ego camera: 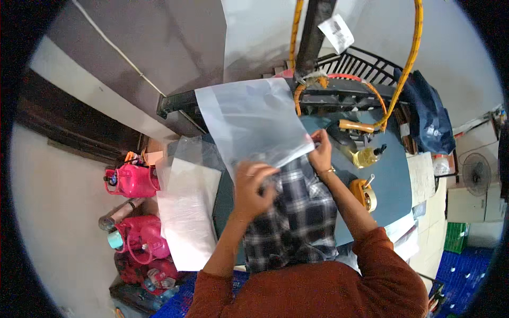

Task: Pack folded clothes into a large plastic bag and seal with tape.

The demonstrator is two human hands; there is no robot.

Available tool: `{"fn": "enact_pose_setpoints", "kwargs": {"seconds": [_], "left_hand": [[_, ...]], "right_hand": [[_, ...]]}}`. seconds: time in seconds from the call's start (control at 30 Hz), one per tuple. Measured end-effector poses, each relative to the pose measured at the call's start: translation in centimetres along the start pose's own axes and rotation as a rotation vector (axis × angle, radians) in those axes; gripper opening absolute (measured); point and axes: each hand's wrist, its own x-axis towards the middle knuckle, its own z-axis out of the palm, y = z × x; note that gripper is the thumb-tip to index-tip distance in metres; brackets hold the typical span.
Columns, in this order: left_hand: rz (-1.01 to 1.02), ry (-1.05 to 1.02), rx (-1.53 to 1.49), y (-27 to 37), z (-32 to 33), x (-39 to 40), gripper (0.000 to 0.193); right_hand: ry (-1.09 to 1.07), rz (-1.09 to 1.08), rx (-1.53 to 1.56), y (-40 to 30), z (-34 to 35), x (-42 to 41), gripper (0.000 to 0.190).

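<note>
A black, grey and white plaid shirt lies on the table in front of me, its lower end close to my body. A clear plastic bag is spread past the shirt's far end, and its near edge overlaps the cloth. My right hand pinches the bag's near right corner. Motion blurs my left hand, which is over the shirt's left side by the bag's near edge. Its thumb and fingers are apart, with nothing visible between them. The bag's near left corner is hidden behind that hand.
A stack of clear plastic bags lies at left. On the table's right are a bottle of yellow liquid, a tape dispenser and a tool handle on a yellow hose. A black post rises at the back.
</note>
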Motion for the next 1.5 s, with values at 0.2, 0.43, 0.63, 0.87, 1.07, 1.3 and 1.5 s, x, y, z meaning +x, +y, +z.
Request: {"fn": "enact_pose_setpoints", "kwargs": {"seconds": [0.2, 0.43, 0.63, 0.87, 1.07, 1.3, 1.5], "left_hand": [[0.062, -0.384, 0.32, 5.3, 7.1, 0.3, 0.053], [0.028, -0.498, 0.408, 8.3, 7.7, -1.5, 0.067], [0.005, -0.457, 0.571, 7.3, 10.1, -1.3, 0.067], [0.025, -0.157, 0.188, 6.7, 8.4, -0.7, 0.041], [-0.28, 0.469, -0.034, 2.5, -4.0, -8.0, 0.036], [-0.593, 0.425, -0.53, -7.1, 1.2, -13.9, 0.041], [-0.374, 0.336, -0.227, -13.0, 1.8, -13.4, 0.027]], "right_hand": [[-0.086, -0.078, -0.136, -2.4, -1.3, 0.3, 0.025], [-0.192, 0.216, -0.472, 5.8, -4.6, -5.4, 0.012], [-0.361, 0.102, -0.576, 0.2, -8.0, -7.4, 0.013], [-0.507, -0.063, -0.548, -1.6, -9.6, -2.8, 0.031], [0.078, -0.383, -0.329, -21.2, -8.1, -6.5, 0.049], [-0.311, -0.191, -0.787, -9.2, -2.7, -12.8, 0.053], [-0.74, -0.542, -0.404, -16.5, 2.9, -15.1, 0.028]]}}
